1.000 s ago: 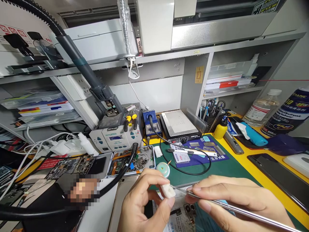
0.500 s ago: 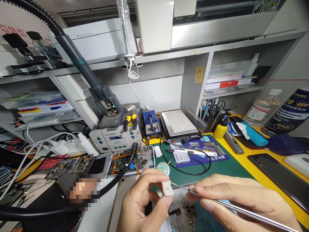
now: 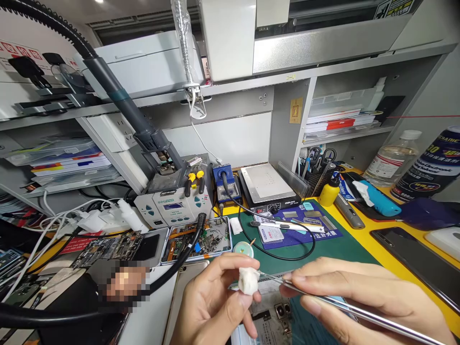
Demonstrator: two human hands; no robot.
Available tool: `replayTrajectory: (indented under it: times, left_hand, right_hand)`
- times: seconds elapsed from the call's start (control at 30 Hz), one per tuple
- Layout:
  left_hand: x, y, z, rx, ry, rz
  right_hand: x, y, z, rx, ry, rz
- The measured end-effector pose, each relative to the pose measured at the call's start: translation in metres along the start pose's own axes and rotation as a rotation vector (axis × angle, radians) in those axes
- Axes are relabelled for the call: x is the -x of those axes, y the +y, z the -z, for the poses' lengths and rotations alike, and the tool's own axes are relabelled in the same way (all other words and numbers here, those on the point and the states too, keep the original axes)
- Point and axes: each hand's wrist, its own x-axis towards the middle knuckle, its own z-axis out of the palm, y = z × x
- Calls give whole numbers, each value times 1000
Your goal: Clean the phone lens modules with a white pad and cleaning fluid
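Between the thumb and fingers of my left hand is a small white cotton wad, soft and rounded with a raised upper edge. My right hand is closed around a pair of long metal tweezers, held like a pen and pointing left. Their fine tip meets the wad's upper right edge; I cannot tell whether it grips any fibres. Just behind my left fingers sits a small round green-topped container. Below the hands lie camera modules on a printed sheet.
A tray of small electronic parts stands left of the green mat. A black hose crosses in front of it. Behind are a rework station and a heating plate. A phone and bottles are on the right.
My left fingers have turned the cotton wad, so a rounder, fuller side faces me. The tweezers stay at its right edge, and the view has shifted slightly.
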Motion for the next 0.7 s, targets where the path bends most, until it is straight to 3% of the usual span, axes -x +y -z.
replayTrajectory:
  times: [0.7]
  left_hand:
    - [-2,0,2,65,-35,81]
  right_hand:
    - [3,3,-3,-28,0,-17]
